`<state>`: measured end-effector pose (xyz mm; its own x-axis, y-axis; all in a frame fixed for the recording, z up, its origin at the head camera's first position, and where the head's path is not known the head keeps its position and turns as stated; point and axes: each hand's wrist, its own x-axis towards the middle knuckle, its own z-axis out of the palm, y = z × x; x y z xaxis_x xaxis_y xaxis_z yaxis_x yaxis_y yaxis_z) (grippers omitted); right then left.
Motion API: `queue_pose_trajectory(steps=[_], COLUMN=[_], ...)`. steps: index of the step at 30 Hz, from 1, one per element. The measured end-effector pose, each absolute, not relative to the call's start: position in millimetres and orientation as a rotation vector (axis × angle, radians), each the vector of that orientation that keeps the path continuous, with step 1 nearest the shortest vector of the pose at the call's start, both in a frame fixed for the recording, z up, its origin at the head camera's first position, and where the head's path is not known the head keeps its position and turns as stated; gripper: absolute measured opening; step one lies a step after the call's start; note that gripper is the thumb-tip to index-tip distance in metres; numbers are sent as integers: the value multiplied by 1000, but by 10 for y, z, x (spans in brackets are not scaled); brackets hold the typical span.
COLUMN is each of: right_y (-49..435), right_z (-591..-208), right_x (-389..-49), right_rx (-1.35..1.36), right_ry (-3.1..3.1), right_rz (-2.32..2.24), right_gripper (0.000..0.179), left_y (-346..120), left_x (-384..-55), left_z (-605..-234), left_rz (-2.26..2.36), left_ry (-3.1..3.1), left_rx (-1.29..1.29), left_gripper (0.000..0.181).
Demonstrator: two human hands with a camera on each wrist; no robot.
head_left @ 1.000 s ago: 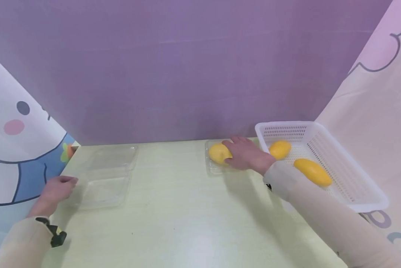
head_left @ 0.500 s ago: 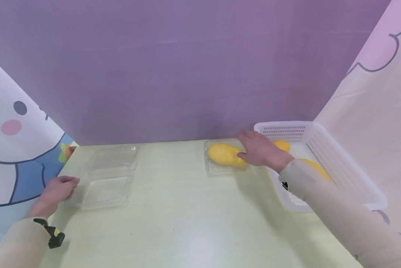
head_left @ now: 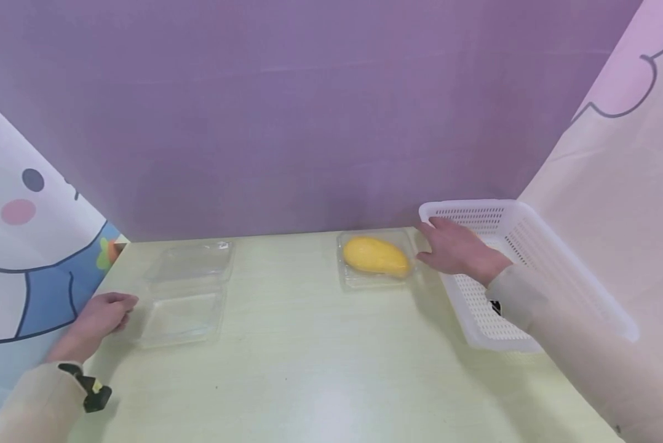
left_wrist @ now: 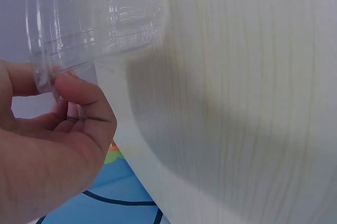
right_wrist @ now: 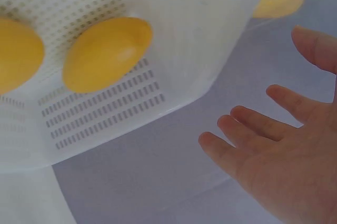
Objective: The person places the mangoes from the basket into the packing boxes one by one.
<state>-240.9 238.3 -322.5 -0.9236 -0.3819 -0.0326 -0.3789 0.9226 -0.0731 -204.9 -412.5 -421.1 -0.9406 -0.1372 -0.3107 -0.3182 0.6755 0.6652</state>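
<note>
At the left, my left hand [head_left: 101,317] pinches the edge of a clear plastic clamshell box [left_wrist: 105,24] between thumb and finger. The box lies opened out on the table in the head view. My right hand [head_left: 456,246] is spread and holds nothing, over the left rim of a white perforated basket [head_left: 483,329]. Just left of that hand, a yellow mango [head_left: 374,255] sits in another clear plastic box [head_left: 359,284]. Two more mangoes show in the right wrist view: one mango [right_wrist: 108,54] near the basket's end and another mango [right_wrist: 18,56] beside it. My arm hides them in the head view.
A purple cloth wall [head_left: 309,123] rises behind the pale wooden table [head_left: 287,344]. Printed cloth panels hang at both sides, the left panel [head_left: 10,277] close to my left arm. The basket takes up the table's right end.
My right hand has let go of the mango in the clear box and moved right, over the basket's rim. The left hand and its clamshell box have shifted slightly right.
</note>
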Motion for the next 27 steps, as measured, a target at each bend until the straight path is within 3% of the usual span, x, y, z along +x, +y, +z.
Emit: queue_pose_trajectory(steps=[16, 27], right_y=[2808, 3098], right_z=[-3285, -3362], right_x=[-2355, -2290], right_rx=[-455, -333], right_ry=[3009, 2969], right_rz=[-180, -227], right_gripper=[64, 67], left_y=[-4028, -3982], left_x=[-2074, -2077], left_z=[-4268, -4273], left_rz=[1201, 1220], left_ry=[2654, 2627], left_rx=[-268, -283], left_gripper=[52, 56])
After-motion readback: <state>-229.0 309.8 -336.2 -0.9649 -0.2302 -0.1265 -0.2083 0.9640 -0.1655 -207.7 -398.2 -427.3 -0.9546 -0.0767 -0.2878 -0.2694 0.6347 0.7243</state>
